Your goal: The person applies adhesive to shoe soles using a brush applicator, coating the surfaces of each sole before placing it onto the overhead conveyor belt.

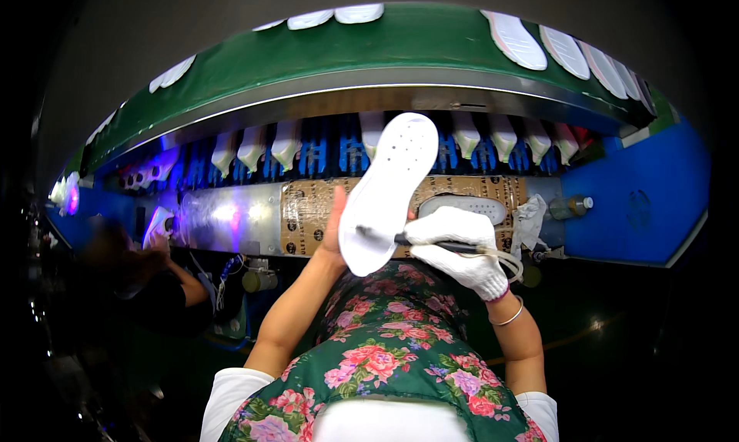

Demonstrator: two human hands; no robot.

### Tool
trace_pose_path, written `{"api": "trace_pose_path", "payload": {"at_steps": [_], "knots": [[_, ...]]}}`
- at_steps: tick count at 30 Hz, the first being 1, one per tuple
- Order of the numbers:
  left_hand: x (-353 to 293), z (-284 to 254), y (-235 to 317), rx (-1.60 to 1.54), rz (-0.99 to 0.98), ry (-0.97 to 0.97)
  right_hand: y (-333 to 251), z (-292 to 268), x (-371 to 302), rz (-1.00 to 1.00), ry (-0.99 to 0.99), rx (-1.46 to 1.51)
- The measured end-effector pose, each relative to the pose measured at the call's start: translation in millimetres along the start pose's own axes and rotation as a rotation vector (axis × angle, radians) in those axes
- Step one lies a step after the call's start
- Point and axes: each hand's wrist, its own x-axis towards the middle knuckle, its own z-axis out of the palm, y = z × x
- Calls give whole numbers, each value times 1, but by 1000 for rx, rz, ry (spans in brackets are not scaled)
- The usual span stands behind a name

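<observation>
In front of me I hold up a white shoe sole (394, 172) in my bare left hand (336, 225), its fingers wrapped round the left edge. Small dark holes dot its upper half, and the narrower end points down toward me. My right hand (459, 248), in a white knitted glove, grips a dark-handled brush (453, 246). Its tip meets the sole's lower part, where a grey smear shows. A pale tube (511, 265) loops by my right wrist. Partly hidden behind that hand, a grey-white insole-shaped piece (473, 208) lies on the brown-covered bench (308, 211).
Across the back runs a green belt (400, 49) carrying several white soles (514, 41). Below it hang several pale shoe uppers (252, 147) above blue racks. A crumpled white cloth (530, 222) and a capped bottle (568, 207) are at the right. Another person's arm (185, 280) shows at the left.
</observation>
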Motion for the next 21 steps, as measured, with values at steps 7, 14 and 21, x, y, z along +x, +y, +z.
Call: {"api": "trace_pose_path", "payload": {"at_steps": [7,14,21], "knots": [[71,43,52,197,21,-550,25,-20,-70,224,651,595],[227,102,59,-254,10,-150,68,3,-90,447,713,498],[215,89,101,541,293,59,83,11,-100,523,729,542]]}}
